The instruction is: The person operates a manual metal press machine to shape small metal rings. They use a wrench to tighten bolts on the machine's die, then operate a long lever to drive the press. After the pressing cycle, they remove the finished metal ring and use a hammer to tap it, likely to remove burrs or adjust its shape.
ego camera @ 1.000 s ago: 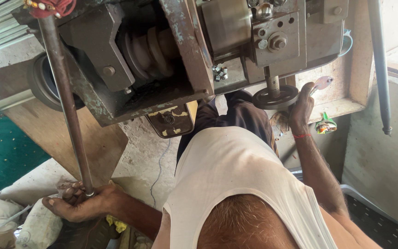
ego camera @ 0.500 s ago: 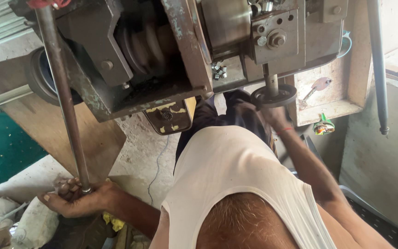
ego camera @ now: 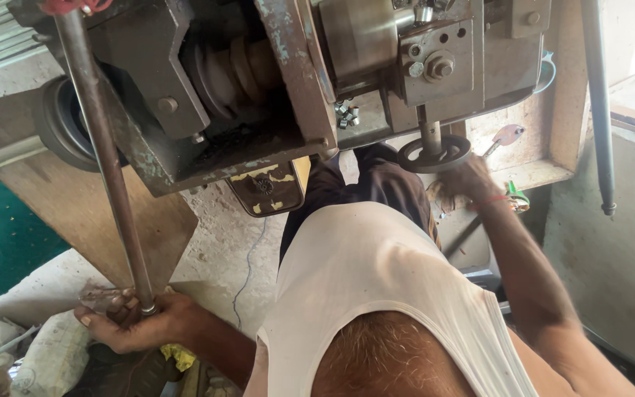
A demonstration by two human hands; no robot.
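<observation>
Rod [ego camera: 104,162] running long and slightly slanted, its top end near a red fitting [ego camera: 67,6] at the upper left of the machine [ego camera: 273,81], its bottom end lower and a little to the right, pointing down toward the floor. Left hand [ego camera: 130,323] is wrapping around that bottom end, fingers [ego camera: 112,303] curling closed about it, palm turned upward, the forearm stretching out low and to the left from the person's body. A bundle of thin wire ends [ego camera: 101,296] is lying against the same fingers.

Handwheel [ego camera: 433,153] is sitting on a short vertical shaft under the machine's right side, its face roughly level. Right hand [ego camera: 468,184] is reaching up just beneath and beside the wheel, the arm extending up and forward; motion blur is hiding the fingers, so whether they are closing on the rim cannot be told. A red thread is showing at the wrist.

Machine body is overhanging both hands, leaving the rod a narrow gap between a dark pulley [ego camera: 64,129] and a wooden board [ego camera: 67,213]. A second pole [ego camera: 598,103] is hanging at the far right beside a concrete wall [ego camera: 626,279]. Sacks [ego camera: 45,356] are crowding the floor by the left hand.
</observation>
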